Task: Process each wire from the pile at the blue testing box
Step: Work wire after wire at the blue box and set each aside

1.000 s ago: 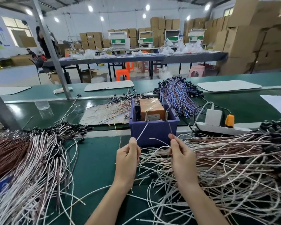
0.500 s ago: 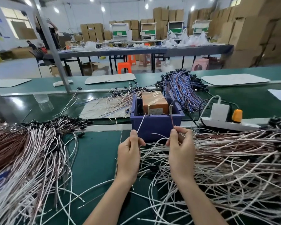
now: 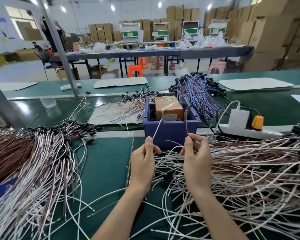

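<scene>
The blue testing box (image 3: 170,134) stands on the green bench in front of me, with an orange block (image 3: 168,108) inside it. My left hand (image 3: 143,161) pinches a white wire end (image 3: 156,129) whose tip meets the left metal pin at the box's front rim. My right hand (image 3: 197,160) pinches a brown wire end (image 3: 187,125) that reaches up to the right metal pin. A large pile of white and brown wires (image 3: 246,172) lies to the right, under my right forearm.
A second heap of wires with black ends (image 3: 33,161) lies on the left. Loose wires on a white sheet (image 3: 114,111) and a blue-striped bundle (image 3: 197,90) lie behind the box. A white power strip with an orange plug (image 3: 246,123) sits to the right.
Both hands have moved closer to the box, and the two wire ends now reach its metal pins. The camera has also come nearer to the box.
</scene>
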`<state>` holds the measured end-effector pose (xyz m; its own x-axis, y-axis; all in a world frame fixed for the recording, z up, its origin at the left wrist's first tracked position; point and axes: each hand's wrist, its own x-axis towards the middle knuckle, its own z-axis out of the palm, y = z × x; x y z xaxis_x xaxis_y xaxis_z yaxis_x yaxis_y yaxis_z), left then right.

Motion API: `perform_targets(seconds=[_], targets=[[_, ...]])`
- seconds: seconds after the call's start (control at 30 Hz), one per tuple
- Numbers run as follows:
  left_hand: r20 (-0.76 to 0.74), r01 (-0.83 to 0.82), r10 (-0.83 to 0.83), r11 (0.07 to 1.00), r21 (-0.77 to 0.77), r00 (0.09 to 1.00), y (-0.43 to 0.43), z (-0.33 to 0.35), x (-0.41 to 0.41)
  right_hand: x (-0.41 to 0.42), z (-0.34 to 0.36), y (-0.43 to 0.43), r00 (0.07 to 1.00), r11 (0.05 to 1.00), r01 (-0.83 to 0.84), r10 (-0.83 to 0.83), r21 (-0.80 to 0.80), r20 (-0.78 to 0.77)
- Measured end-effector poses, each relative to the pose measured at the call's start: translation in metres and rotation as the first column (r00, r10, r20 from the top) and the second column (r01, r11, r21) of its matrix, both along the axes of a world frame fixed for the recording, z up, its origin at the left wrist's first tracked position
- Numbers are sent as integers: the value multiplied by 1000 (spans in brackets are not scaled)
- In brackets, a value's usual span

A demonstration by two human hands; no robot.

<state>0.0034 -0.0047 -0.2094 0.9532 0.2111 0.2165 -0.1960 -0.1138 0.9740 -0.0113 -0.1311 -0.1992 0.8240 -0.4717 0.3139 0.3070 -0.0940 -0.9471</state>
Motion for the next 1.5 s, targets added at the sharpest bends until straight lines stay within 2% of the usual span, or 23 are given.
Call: perform_targets(seconds=[0.57,0.73,0.83,0.97,1.1,1.17,1.2,1.27,1.37,1.43,1.5], targets=[[34,29,-31,997,72,999,-1,0,-3,1,-3,0,1000,1000,2,-2,1,18],[28,29,-31,998,53,999,0,-1,-1,1,-3,-1,1000,1000,0,0,-4,-5],[-16,10,-11,999,-37,1000,2,1,1,-4,1,-2,996,998,-63,61,-27,-63],[-35,-33,27,985,-172,999,7,-1,5,-28,16,-2,985,971,-165,154,-172,-78],[-84,-106,88,964,-245,993,8,-4,6,-51,64,-18,963,921,-253,270,-296,16],[-107,-124,98,955,-271,989,8,-4,7,-54,96,-38,965,911,-191,242,-365,99],[-110,-125,98,953,-277,989,8,-4,6,-54,112,-50,972,895,-102,183,-434,149],[-113,-129,101,952,-276,988,8,-3,6,-49,140,-78,960,788,174,-1,-591,281],[-103,-109,85,958,-264,991,9,-2,5,-39,165,-122,837,514,532,-200,-673,509],[-98,-90,65,958,-274,993,9,-2,4,-29,163,-150,778,340,629,-252,-699,576],[-91,-77,54,959,-272,994,10,-3,4,-21,147,-173,821,198,554,-291,-809,491]])
